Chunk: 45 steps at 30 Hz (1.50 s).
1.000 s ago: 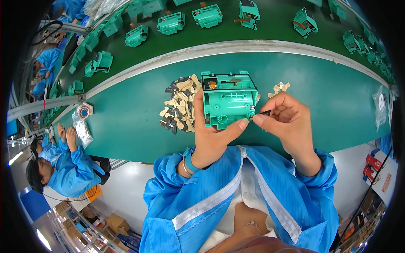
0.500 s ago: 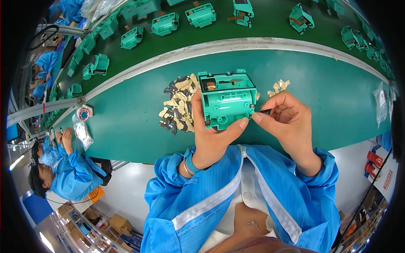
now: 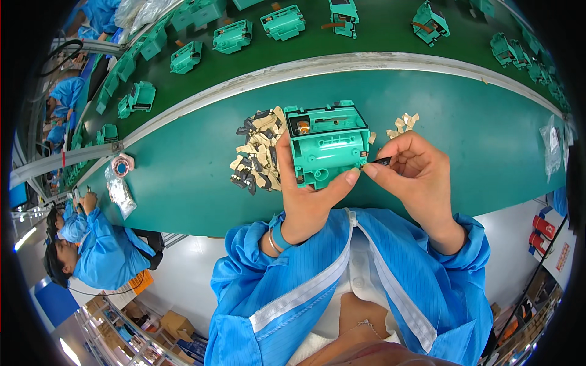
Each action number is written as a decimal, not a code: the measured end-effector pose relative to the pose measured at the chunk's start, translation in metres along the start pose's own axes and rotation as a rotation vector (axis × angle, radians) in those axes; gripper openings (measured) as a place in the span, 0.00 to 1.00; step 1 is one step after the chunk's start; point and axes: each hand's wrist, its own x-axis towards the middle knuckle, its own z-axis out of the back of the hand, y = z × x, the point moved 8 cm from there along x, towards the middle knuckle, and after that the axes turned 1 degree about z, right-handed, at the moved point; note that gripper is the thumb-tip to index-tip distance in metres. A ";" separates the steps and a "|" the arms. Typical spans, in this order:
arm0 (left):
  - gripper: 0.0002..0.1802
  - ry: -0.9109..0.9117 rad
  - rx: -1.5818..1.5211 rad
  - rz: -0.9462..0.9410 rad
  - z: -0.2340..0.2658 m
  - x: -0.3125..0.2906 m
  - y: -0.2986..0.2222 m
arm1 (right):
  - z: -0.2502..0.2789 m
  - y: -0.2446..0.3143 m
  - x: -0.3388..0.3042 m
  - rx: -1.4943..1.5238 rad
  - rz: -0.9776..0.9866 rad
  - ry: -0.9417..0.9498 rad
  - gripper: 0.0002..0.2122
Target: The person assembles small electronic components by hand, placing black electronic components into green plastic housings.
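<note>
A green plastic housing (image 3: 326, 149) with an open top compartment rests in my left hand (image 3: 308, 204), whose fingers and thumb wrap round its left side and lower edge. Inside the compartment a small copper-coloured part shows. My right hand (image 3: 418, 177) is at the housing's lower right corner, thumb and forefinger pinching a small black piece (image 3: 382, 161). The thumb tip is at or very near the corner; whether the piece touches the housing I cannot tell. Left of the housing lies a pile of black and cream pieces (image 3: 259, 149). A few cream scraps (image 3: 403, 124) lie beyond my right hand.
Behind a pale metal rail (image 3: 305, 66), more green housings (image 3: 283, 23) stand on a dark green belt. A tape roll (image 3: 122, 165) and a clear plastic bag (image 3: 121, 190) lie at the left; another bag (image 3: 550, 146) is at the right. Co-workers in blue (image 3: 110, 250) sit at left.
The housings on the belt have shifted slightly left. My hands keep nearly the same hold, with the housing tilted a little differently. A co-worker's hand at left has moved slightly.
</note>
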 end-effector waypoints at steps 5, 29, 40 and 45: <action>0.44 -0.050 -0.010 0.070 0.000 -0.002 0.002 | 0.000 0.001 -0.002 0.006 0.002 -0.009 0.08; 0.46 -0.093 -0.025 0.083 0.001 -0.006 0.011 | -0.001 0.005 -0.007 0.014 0.047 -0.079 0.12; 0.41 -0.082 -0.005 0.018 -0.001 -0.002 0.007 | -0.001 -0.004 -0.003 0.169 0.041 -0.069 0.33; 0.36 -0.069 -0.001 0.041 -0.001 0.001 0.012 | 0.000 -0.009 0.001 0.182 0.029 -0.044 0.33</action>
